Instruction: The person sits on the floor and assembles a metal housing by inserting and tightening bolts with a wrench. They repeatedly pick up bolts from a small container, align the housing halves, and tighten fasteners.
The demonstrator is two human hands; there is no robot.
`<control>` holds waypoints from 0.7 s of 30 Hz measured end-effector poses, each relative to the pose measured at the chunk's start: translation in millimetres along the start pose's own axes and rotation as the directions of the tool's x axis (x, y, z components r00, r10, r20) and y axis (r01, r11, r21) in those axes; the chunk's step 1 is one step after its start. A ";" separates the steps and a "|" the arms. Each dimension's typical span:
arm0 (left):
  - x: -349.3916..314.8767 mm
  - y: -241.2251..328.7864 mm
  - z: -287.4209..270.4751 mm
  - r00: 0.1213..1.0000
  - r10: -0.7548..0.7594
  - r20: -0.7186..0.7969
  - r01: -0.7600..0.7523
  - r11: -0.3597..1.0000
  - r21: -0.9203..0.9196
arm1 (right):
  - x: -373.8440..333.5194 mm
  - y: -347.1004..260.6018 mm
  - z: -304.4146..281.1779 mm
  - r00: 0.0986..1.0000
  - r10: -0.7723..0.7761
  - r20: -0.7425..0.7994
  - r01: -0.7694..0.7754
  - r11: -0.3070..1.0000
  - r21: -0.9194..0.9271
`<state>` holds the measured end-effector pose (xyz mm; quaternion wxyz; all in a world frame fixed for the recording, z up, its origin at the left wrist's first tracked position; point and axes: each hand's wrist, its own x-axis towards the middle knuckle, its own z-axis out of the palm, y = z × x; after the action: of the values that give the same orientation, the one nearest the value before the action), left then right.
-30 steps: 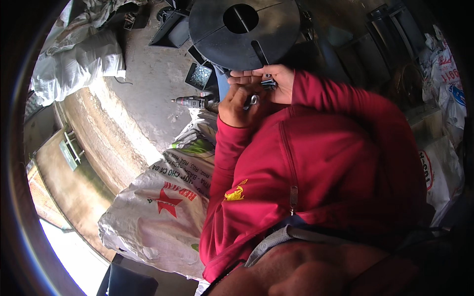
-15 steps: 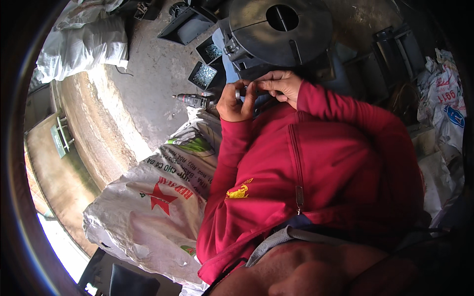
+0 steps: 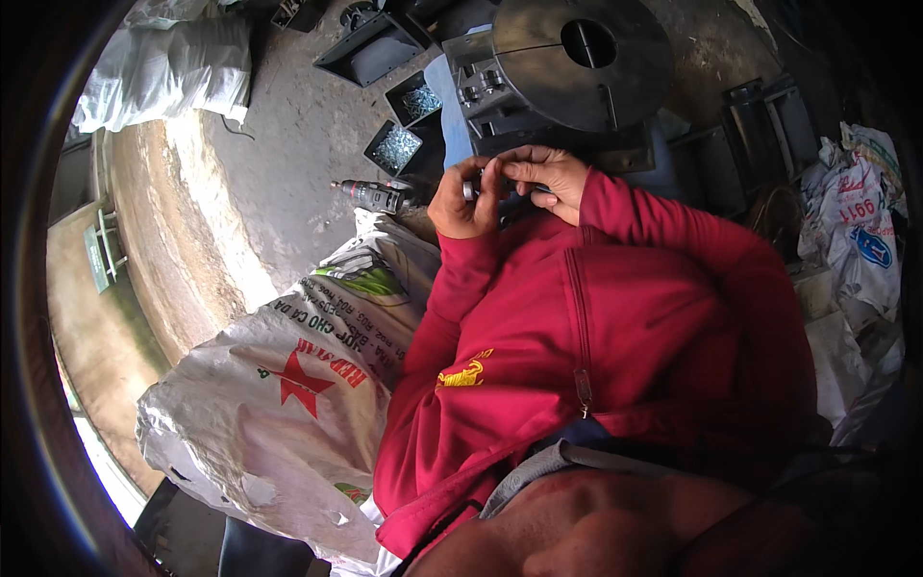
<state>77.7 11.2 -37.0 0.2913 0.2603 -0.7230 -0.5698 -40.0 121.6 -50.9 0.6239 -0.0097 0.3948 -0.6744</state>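
My left hand (image 3: pixel 467 200) and my right hand (image 3: pixel 550 177) meet in front of my chest, fingertips close together. The left fingers are curled round a small part, of which a pale round end (image 3: pixel 470 190) shows; its kind cannot be made out. My right thumb and fingers pinch at the same spot, and what lies between them is hidden. Just beyond the hands is a large black round plastic piece (image 3: pixel 524 58) with a round hole, a split across its disc and metal fittings on its left side. It seems to rest over my legs in blue trousers.
Two black bins (image 3: pixel 394 147) of small metal fasteners stand left of the hands, with a power drill (image 3: pixel 373 196) nearer. More black parts (image 3: pixel 370 48) lie beyond. A printed white sack (image 3: pixel 279 404) is at my left; other sacks (image 3: pixel 860 221) and black parts (image 3: pixel 769 125) sit right.
The black round piece has shifted to the right and tilted a little, showing more of its fittings. My hands have moved slightly right, still together. The view has turned slightly.
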 end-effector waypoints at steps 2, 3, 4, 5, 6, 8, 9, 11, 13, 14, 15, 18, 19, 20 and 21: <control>-0.6 0.7 1.3 0.994 -0.109 0.014 0.110 0.985 -0.136 | 1.6 1.1 -2.3 0.999 0.035 0.025 -0.036 0.998 0.045; -0.3 1.5 1.5 0.989 -0.143 0.027 0.145 0.968 -0.203 | 2.9 2.1 -3.9 0.998 0.052 0.038 -0.055 0.996 0.068; -0.4 1.8 2.2 0.984 -0.176 0.043 0.181 0.945 -0.271 | 4.6 4.5 -7.3 0.998 0.043 0.045 -0.047 0.996 0.072; -0.6 1.6 2.5 0.985 -0.163 0.051 0.171 0.945 -0.280 | 6.6 6.9 -10.5 0.998 0.035 0.051 -0.038 0.996 0.076; -0.5 1.2 2.3 0.987 -0.150 0.059 0.161 0.944 -0.289 | 7.6 8.4 -13.7 0.998 0.026 0.057 -0.031 0.996 0.079; 0.0 -0.6 -0.6 0.994 -0.085 0.069 0.098 0.970 -0.220 | 5.5 4.3 -9.2 1.000 0.014 0.011 -0.014 1.000 -0.008; 0.7 -2.0 -2.3 0.996 -0.032 0.079 0.043 0.989 -0.144 | 3.9 1.9 -7.1 1.000 0.006 -0.010 -0.007 0.999 -0.052; 5.0 0.3 -7.1 0.987 0.118 0.107 -0.127 0.989 0.077 | 1.2 -1.6 -3.5 0.998 -0.011 -0.055 0.006 0.995 -0.096; 10.3 6.0 -11.2 0.940 0.294 0.173 -0.338 0.874 0.351 | 1.2 -1.5 -2.9 0.995 -0.011 -0.094 0.002 0.995 -0.096; 10.0 4.0 -12.0 0.949 0.271 0.160 -0.311 0.889 0.336 | 2.3 0.0 -4.1 0.994 0.000 -0.113 -0.008 0.997 -0.073; 9.0 0.0 -12.6 0.957 0.248 0.148 -0.284 0.903 0.321 | 3.2 1.0 -5.1 0.991 0.010 -0.131 -0.017 0.999 -0.050; 9.5 -5.4 -17.0 0.998 0.052 0.037 -0.056 0.989 0.140 | 4.5 -2.2 -8.6 0.983 0.081 -0.164 -0.073 0.996 0.055; 9.0 -7.6 -20.0 0.999 -0.046 -0.001 0.046 0.998 0.050 | 5.2 -3.6 -7.3 0.977 0.098 -0.190 -0.083 0.993 0.085; 11.3 -12.6 -23.2 0.999 -0.048 -0.012 0.049 0.998 0.048 | 6.4 -6.0 -4.5 0.970 0.115 -0.216 -0.092 0.989 0.116; 11.8 -15.7 -24.2 0.998 -0.066 -0.022 0.067 0.997 0.050 | 7.5 -8.1 -2.0 0.961 0.133 -0.241 -0.099 0.984 0.147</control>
<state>87.6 -16.8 -46.5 0.2729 0.2971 -0.7252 -0.5580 -49.4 115.5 -51.4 0.6069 0.1404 0.4241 -0.6573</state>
